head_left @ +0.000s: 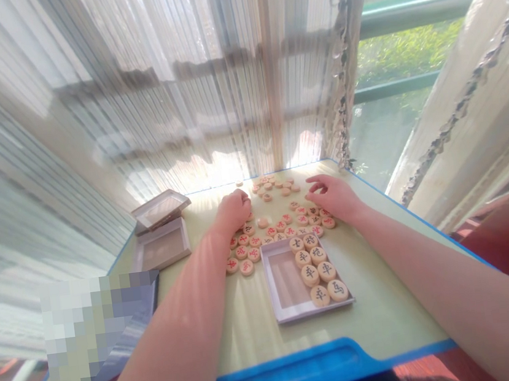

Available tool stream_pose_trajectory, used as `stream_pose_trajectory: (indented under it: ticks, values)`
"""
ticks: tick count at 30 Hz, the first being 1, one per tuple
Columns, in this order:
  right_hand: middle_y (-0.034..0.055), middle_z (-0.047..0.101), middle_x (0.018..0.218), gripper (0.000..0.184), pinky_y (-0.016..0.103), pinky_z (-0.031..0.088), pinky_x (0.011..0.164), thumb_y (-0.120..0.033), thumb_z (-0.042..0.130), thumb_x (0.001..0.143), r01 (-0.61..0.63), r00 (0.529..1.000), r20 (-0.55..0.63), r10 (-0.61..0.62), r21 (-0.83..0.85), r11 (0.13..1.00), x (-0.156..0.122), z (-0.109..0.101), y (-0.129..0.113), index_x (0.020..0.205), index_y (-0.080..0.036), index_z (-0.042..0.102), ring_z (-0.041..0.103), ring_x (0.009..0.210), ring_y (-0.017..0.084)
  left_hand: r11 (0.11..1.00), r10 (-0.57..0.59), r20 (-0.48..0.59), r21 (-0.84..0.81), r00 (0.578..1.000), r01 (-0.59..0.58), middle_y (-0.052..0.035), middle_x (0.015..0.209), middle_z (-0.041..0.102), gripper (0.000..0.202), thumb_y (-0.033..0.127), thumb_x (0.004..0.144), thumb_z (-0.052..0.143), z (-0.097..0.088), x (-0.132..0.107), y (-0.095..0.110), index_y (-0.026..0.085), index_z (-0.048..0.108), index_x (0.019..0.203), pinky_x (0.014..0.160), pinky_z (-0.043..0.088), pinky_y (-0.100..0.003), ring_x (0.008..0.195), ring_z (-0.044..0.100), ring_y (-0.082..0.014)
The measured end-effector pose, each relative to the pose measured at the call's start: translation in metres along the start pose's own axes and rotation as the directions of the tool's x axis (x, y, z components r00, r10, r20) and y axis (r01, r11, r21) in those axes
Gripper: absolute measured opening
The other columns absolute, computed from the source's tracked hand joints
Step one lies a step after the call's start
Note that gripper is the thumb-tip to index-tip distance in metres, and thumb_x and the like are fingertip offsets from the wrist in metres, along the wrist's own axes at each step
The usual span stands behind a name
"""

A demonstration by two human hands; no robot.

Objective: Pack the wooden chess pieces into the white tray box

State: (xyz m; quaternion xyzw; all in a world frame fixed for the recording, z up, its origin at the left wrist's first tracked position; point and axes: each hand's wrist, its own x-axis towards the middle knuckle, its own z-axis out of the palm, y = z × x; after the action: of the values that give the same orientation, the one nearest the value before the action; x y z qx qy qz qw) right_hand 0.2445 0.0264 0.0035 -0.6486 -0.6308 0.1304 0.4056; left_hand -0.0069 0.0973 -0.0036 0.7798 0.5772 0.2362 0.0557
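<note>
Round wooden Chinese chess pieces (241,252) with red or black characters lie spread over the pale tabletop. An open shallow box (286,279) stands nearest me; black-marked pieces (326,269) fill two columns on its right, and its left part shows bare bottom. My left hand (235,209) is curled over the left side of the spread, fingers bent inward; whatever they hold, if anything, is hidden. On the right side my right hand (333,197) hovers at the pieces, its thumb and forefinger apart and no piece visibly gripped.
Two more shallow boxes or lids (162,246) sit at the back left, one leaning on the other. A dark flat object (127,329), partly blurred out, lies at the left. The table has a raised blue front edge (291,374). Sheer curtains (206,97) hang behind.
</note>
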Motion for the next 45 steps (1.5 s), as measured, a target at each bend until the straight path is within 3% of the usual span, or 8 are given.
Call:
stream_pose_trajectory:
  ticks: [5, 10, 13, 17, 22, 27, 38, 45]
  values:
    - [0.0012, 0.069, 0.085, 0.041, 0.028, 0.047, 0.070, -0.007, 0.051, 0.067, 0.135, 0.990, 0.041, -0.134, -0.021, 0.991, -0.002, 0.002, -0.001, 0.103, -0.021, 0.066, 0.058, 0.073, 0.014, 0.999, 0.046, 0.015, 0.019, 0.999, -0.046, -0.0111, 0.102, 0.068, 0.033, 0.020, 0.079, 0.044, 0.000, 0.001, -0.001, 0.016, 0.065, 0.104, 0.088, 0.047, -0.038, 0.098, 0.060, -0.0260]
    - [0.0042, 0.069, 0.089, 0.044, 0.029, 0.048, 0.069, -0.004, 0.045, 0.066, 0.055, 0.993, -0.100, -0.059, -0.041, 0.998, 0.001, -0.002, 0.005, 0.101, -0.018, 0.067, 0.059, 0.071, 0.015, 0.998, 0.017, -0.011, -0.061, 1.000, -0.018, -0.0098, 0.099, 0.068, 0.033, 0.023, 0.079, 0.047, -0.002, 0.000, 0.003, 0.017, 0.064, 0.106, 0.086, 0.048, -0.038, 0.094, 0.062, -0.0259]
    - [0.0044, 0.068, 0.088, 0.041, 0.030, 0.049, 0.068, -0.006, 0.046, 0.068, 0.051, 0.992, -0.115, -0.054, -0.032, 0.998, 0.002, -0.003, 0.005, 0.101, -0.017, 0.067, 0.058, 0.070, 0.016, 0.988, 0.051, -0.075, -0.140, 0.996, -0.061, -0.0077, 0.100, 0.068, 0.030, 0.024, 0.079, 0.050, -0.008, -0.003, 0.018, 0.017, 0.064, 0.105, 0.086, 0.049, -0.037, 0.093, 0.062, -0.0236]
    - [0.0036, 0.068, 0.089, 0.035, 0.030, 0.048, 0.068, -0.012, 0.052, 0.072, 0.227, 0.972, -0.071, -0.226, 0.015, 0.974, -0.004, 0.000, -0.005, 0.102, -0.019, 0.067, 0.058, 0.070, 0.015, 0.950, 0.121, -0.039, -0.285, 0.992, -0.127, -0.0056, 0.097, 0.069, 0.034, 0.028, 0.074, 0.061, -0.010, -0.009, 0.052, 0.019, 0.063, 0.107, 0.084, 0.049, -0.036, 0.089, 0.062, -0.0212]
    - [0.0038, 0.070, 0.087, 0.032, 0.031, 0.049, 0.069, -0.017, 0.058, 0.072, 0.414, 0.910, 0.018, -0.414, -0.013, 0.910, -0.011, 0.001, -0.016, 0.102, -0.020, 0.069, 0.060, 0.075, 0.017, 0.691, 0.239, 0.082, -0.714, 0.968, -0.110, -0.0074, 0.088, 0.069, 0.036, 0.029, 0.070, 0.071, -0.003, -0.014, 0.084, 0.013, 0.064, 0.101, 0.076, 0.051, -0.031, 0.083, 0.064, -0.0178]
    - [0.0041, 0.071, 0.089, 0.035, 0.031, 0.048, 0.069, -0.018, 0.060, 0.070, 0.448, 0.894, 0.023, -0.447, -0.037, 0.893, -0.015, -0.002, -0.022, 0.103, -0.021, 0.069, 0.061, 0.078, 0.019, 0.522, 0.252, 0.201, -0.852, 0.947, 0.042, -0.0060, 0.078, 0.069, 0.036, 0.022, 0.069, 0.072, -0.005, -0.016, 0.085, 0.010, 0.063, 0.102, 0.071, 0.050, -0.029, 0.075, 0.063, -0.0145]
    - [0.0039, 0.066, 0.081, 0.020, 0.028, 0.044, 0.064, -0.035, 0.067, 0.070, 0.384, 0.923, -0.032, -0.384, -0.017, 0.923, -0.019, -0.005, -0.027, 0.082, -0.019, 0.062, 0.055, 0.068, 0.015, 0.642, 0.253, 0.212, -0.767, 0.944, 0.000, -0.0026, 0.068, 0.065, 0.028, 0.041, 0.071, 0.068, -0.020, -0.022, 0.078, 0.015, 0.072, 0.077, 0.053, 0.040, -0.023, 0.058, 0.051, -0.0084]
    - [0.0038, 0.067, 0.087, 0.024, 0.028, 0.045, 0.067, -0.029, 0.065, 0.071, 0.435, 0.900, 0.010, -0.436, 0.028, 0.900, -0.024, -0.003, -0.029, 0.092, -0.019, 0.066, 0.056, 0.069, 0.014, 0.631, 0.204, 0.263, -0.771, 0.943, 0.079, -0.0024, 0.065, 0.062, 0.021, 0.036, 0.068, 0.069, -0.019, -0.023, 0.074, 0.015, 0.070, 0.068, 0.050, 0.036, -0.022, 0.055, 0.045, -0.0074]
